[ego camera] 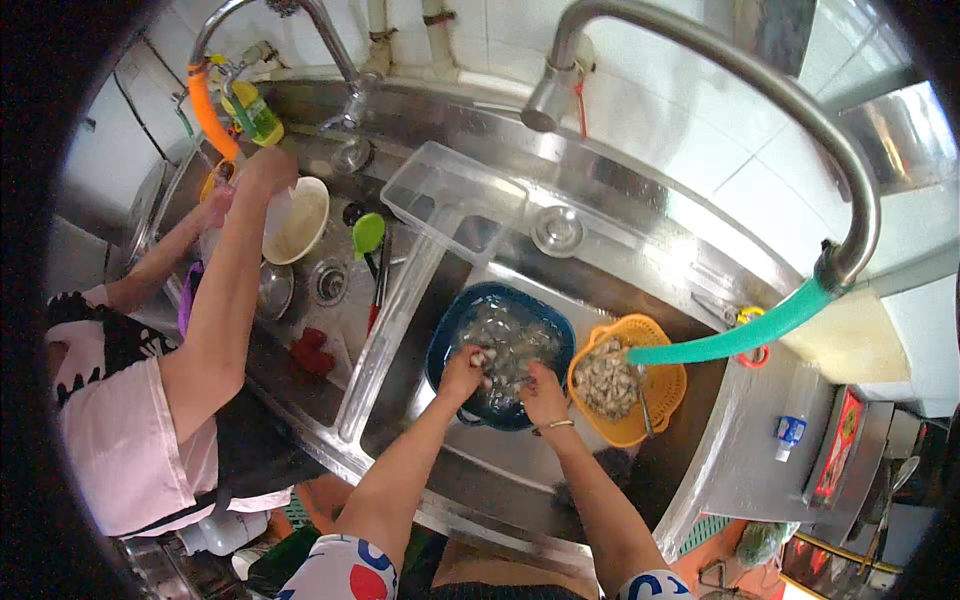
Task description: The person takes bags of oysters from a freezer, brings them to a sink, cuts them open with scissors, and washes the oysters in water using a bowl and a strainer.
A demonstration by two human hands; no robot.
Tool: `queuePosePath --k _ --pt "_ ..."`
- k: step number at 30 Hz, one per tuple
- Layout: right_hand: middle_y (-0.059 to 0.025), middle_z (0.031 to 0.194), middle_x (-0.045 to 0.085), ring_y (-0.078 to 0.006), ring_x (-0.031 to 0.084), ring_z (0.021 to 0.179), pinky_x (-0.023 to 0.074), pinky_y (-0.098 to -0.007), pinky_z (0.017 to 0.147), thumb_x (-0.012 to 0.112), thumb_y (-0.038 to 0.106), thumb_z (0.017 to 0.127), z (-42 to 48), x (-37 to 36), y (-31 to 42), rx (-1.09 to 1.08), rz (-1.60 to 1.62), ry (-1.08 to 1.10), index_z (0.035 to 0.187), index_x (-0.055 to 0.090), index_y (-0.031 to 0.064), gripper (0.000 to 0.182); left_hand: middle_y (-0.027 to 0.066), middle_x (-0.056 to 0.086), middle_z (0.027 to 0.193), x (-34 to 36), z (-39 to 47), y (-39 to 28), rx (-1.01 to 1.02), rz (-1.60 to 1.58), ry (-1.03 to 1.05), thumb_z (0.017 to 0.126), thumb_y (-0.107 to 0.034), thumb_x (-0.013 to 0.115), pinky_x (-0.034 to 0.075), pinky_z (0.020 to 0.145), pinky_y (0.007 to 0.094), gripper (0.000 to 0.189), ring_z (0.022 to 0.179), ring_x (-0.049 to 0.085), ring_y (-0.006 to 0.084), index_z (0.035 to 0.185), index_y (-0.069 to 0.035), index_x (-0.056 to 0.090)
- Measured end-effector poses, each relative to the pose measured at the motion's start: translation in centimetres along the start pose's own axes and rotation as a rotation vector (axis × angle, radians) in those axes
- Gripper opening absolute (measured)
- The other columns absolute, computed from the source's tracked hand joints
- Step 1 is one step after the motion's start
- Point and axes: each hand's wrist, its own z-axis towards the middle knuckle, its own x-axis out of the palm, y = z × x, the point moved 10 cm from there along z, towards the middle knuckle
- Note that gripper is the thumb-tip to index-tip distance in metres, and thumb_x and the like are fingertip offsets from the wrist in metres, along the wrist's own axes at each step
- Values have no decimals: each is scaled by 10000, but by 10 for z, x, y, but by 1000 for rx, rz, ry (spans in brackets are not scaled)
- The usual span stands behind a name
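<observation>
A blue plastic basin (438,330) stands in the right-hand sink, holding water and pale, greyish pieces of food (510,337) that look like shellfish meat. At the basin's left side, my left hand (461,375) pinches a small pale piece between its fingers. My right hand (544,394), with a bracelet (555,427) at the wrist, is over the basin's right side. Its fingers are bent near the water, and whether they hold anything is unclear. Just right of the basin, a yellow plastic colander (670,382) contains more greyish pieces (606,379) and a metal spoon (646,405).
A green hose (720,346) on the curved faucet (780,60) ends over the colander. A clear plastic tray (450,180) straddles the sink divider (390,337). At the left sink, a co-worker's arms (217,300) reach near a white bowl (300,221). Scissors (750,337) lie right.
</observation>
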Motion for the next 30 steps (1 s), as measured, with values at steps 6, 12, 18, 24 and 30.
queuePosePath --k 6,12,18,24,30 --pt "-209 1164 439 -359 400 1091 312 -388 944 499 28 768 4 -148 223 -557 -83 -497 1214 392 5 459 159 590 990 7 5 23 -44 82 3 745 -110 551 437 796 396 320 945 551 327 1064 -126 532" --pt "-173 995 527 -329 503 925 424 -368 809 480 11 742 25 -174 331 -875 80 -543 1079 501 47 340 190 585 937 -3 3 -1 96 -15 56 755 -122 531 440 743 397 238 889 557 355 980 -46 529" --pt "-193 976 536 -362 511 930 420 -420 802 533 73 742 72 -65 118 -236 -7 -139 1072 503 55 332 176 533 1055 -32 24 -9 227 43 -70 750 -131 546 410 850 374 393 1007 500 342 1137 -88 498" --pt "-208 1056 527 -384 499 967 403 -413 867 570 126 715 61 10 -2 113 -178 -319 1183 465 85 481 219 360 1286 2 49 13 52 65 -44 778 -255 576 296 987 409 532 1180 353 370 1264 -119 406" --pt "-65 925 565 -164 536 804 491 -318 602 575 131 748 45 72 -5 563 599 182 1157 487 135 418 90 572 1035 33 44 11 -67 -293 169 816 -197 547 429 801 299 319 901 543 188 1105 -64 524"
